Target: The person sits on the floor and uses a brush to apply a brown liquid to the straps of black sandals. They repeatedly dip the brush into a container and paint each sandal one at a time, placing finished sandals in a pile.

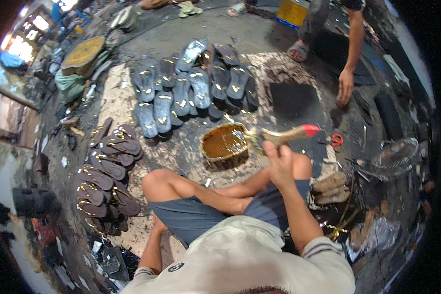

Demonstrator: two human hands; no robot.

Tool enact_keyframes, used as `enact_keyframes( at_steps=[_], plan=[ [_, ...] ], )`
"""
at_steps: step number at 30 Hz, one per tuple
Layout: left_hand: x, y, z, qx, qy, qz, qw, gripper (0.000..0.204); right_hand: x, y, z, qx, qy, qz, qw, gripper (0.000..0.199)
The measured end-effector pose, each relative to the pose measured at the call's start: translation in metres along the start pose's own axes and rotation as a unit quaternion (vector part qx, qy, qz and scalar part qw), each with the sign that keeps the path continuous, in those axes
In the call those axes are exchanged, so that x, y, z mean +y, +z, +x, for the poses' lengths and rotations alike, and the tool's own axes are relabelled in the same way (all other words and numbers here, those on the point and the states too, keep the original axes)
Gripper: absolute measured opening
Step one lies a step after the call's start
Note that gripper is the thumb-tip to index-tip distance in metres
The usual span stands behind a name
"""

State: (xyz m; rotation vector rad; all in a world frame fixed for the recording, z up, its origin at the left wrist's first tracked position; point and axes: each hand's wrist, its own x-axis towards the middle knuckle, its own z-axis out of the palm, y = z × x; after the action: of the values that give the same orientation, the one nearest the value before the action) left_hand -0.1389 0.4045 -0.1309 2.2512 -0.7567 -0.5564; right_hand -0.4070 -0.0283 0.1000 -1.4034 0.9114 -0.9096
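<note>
I sit cross-legged on the floor. My right hand [279,164] grips a wooden-handled brush [284,134] with a red handle tip, its glue-smeared bristles at the rim of a rectangular tin of brown glue [224,145]. My left arm goes down behind my left thigh; its hand [158,226] is mostly hidden against the floor. Rows of dark sandal soles with gold strap pieces [191,83] lie ahead of the tin. More brown sandal pieces [108,171] are stacked at my left.
Another person stands at the upper right, one hand [345,85] reaching down toward the floor. Red-handled scissors [336,139] lie right of the brush. A small fan [394,157] sits at the right. A yellow can [293,12] stands at the top. Clutter lines the left side.
</note>
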Motion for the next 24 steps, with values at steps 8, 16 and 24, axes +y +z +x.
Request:
enact_keyframes(
  at_steps=[8,16,24],
  plan=[
    [0.064,-0.001,-0.051,-0.064,-0.267,-0.046,0.961,0.064,0.02,0.024,0.017,-0.093,-0.031,0.002,0.995,0.031],
    [0.032,-0.035,-0.093,-0.014,-0.26,-0.088,0.962,0.057,0.041,0.02,0.008,-0.044,0.012,-0.053,0.998,0.027],
    [0.215,-0.128,0.001,0.178,-0.009,-0.446,0.877,0.064,0.084,0.051,0.065,-0.222,0.021,-0.176,0.959,0.043]
  ],
)
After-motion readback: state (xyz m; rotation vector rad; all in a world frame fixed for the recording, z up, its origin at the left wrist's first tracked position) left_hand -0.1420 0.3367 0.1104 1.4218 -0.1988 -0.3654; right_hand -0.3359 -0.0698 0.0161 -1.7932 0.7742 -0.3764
